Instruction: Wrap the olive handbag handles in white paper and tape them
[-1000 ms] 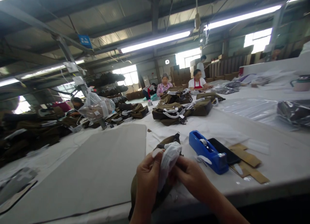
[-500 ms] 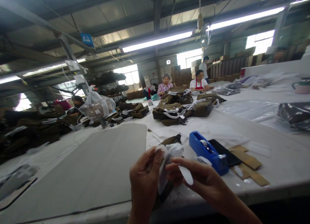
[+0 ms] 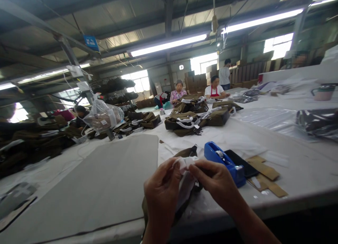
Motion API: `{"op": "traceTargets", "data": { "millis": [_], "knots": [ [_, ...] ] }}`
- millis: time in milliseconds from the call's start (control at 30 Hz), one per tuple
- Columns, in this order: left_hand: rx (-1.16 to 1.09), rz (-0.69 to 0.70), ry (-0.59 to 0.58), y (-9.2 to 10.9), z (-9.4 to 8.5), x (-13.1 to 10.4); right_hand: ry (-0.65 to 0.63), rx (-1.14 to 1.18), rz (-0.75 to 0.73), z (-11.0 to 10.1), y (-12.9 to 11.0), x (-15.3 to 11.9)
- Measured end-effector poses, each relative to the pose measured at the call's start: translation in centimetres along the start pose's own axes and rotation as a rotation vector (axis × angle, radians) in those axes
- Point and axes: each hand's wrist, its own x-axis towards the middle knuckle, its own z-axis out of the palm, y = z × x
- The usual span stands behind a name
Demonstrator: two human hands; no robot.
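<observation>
My left hand [image 3: 162, 187] pinches white wrapping [image 3: 185, 187] between thumb and fingers, near the table's front edge. From the right, my right hand [image 3: 215, 173] grips the top of the same wrapping, its fingertips almost meeting those of the left. A dark olive bag [image 3: 188, 152] lies under and behind the hands, mostly hidden by them. Just right of the hands stands a blue tape dispenser [image 3: 224, 163], beside a black phone [image 3: 241, 163]. Brown cardboard pieces [image 3: 266, 170] lie to the right of the phone.
A grey board [image 3: 105, 187] covers the table's left part. Olive bags [image 3: 187, 122] with white-wrapped handles are piled farther back. Clear plastic bags [image 3: 269, 121] lie at the right, near a pink mug [image 3: 324, 92]. Several people are in the background.
My right hand has moved up and left; its fingers now close on the wrapping's top. The white strip that was at its fingers no longer shows there. The view has shifted slightly.
</observation>
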Motion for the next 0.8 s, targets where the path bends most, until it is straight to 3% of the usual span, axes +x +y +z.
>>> {"op": "traceTargets", "data": {
  "millis": [300,500,567,633,800],
  "knots": [
    [0.087,0.147,-0.003,0.8,0.0,0.0,-0.168,-0.061,-0.001,-0.6,-1.6,0.8],
    [0.135,0.355,-0.196,0.9,-1.1,-0.6,-0.234,0.087,-0.117,-0.8,-1.1,0.6],
    [0.092,0.311,-0.257,1.4,-1.4,-0.7,-0.235,0.058,-0.175,-0.7,-1.0,0.5],
    [0.017,0.191,-0.238,1.9,-1.6,-0.7,-0.193,0.013,-0.218,-0.2,-1.0,0.4],
    [-0.057,-0.121,-0.07,2.5,-1.4,-0.1,0.125,-0.134,-0.436,1.1,-0.5,0.4]
  ]
}}
